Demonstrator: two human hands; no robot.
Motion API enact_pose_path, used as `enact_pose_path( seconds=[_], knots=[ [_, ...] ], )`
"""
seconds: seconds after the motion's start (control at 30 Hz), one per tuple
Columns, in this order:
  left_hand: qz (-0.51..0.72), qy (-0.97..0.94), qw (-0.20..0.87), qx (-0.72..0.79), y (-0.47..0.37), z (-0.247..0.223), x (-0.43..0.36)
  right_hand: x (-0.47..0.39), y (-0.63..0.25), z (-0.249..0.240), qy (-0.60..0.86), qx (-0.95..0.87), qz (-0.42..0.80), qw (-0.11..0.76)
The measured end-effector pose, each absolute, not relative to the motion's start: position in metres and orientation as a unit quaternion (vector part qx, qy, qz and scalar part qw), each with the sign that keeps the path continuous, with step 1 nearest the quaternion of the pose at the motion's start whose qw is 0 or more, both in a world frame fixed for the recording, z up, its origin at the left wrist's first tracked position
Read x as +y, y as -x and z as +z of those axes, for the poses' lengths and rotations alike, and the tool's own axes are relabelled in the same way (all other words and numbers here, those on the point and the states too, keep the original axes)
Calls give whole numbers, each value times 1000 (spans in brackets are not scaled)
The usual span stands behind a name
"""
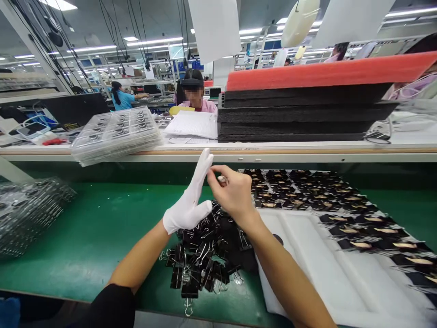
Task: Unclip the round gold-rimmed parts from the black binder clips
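My left hand (189, 202) wears a white glove (184, 212) and is raised with its fingers stretched up and the thumb apart. My right hand (234, 189) is bare, its thumb and forefinger pinched at the side of the glove's fingers near the tips. Something small and whitish shows by its curled fingers, too little to name. Below both hands lies a heap of black binder clips (189, 289) with silver wire handles. To the right, a white molded tray (290, 237) sits partly under my right forearm.
Rows of black pieces with tan strips (351, 230) lie on and behind the white tray. Clear plastic trays (116, 132) rest on the shelf (191, 157), near stacked black foam sheets (290, 114) under a red one. More clear trays (30, 214) stand left. People work beyond.
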State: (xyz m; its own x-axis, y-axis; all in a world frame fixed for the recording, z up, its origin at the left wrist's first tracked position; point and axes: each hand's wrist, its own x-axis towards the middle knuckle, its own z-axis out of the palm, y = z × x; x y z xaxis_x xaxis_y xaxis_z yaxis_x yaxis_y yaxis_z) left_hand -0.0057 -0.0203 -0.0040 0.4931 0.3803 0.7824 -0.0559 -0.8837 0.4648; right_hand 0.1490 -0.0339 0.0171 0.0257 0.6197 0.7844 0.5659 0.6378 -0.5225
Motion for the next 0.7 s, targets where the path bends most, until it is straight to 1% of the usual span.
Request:
enact_pose_path(
  seconds=[0.07, 0.2, 0.3, 0.37, 0.53, 0.63, 0.7],
  knots=[
    [479, -849, 193, 117, 5, -7, -20, -39, -146, 18, 429, -701, 67, 567],
    [420, -887, 111, 154, 7, -7, -24, -46, -145, 22, 481, -690, 148, 520],
    [395, -905, 44, 154, 8, -4, -29, -46, -150, 28, 450, -679, 241, 528],
    [386, -910, 19, 149, 9, -2, -31, -45, -153, 31, 417, -687, 277, 526],
    [355, -919, -13, 169, 12, 2, -32, -43, -154, 29, 423, -716, 247, 498],
    [348, -921, -39, 170, 13, 4, -33, -44, -150, 26, 421, -709, 235, 515],
    [354, -920, -44, 165, 14, 7, -35, -45, -148, 25, 395, -714, 228, 532]
  ],
)
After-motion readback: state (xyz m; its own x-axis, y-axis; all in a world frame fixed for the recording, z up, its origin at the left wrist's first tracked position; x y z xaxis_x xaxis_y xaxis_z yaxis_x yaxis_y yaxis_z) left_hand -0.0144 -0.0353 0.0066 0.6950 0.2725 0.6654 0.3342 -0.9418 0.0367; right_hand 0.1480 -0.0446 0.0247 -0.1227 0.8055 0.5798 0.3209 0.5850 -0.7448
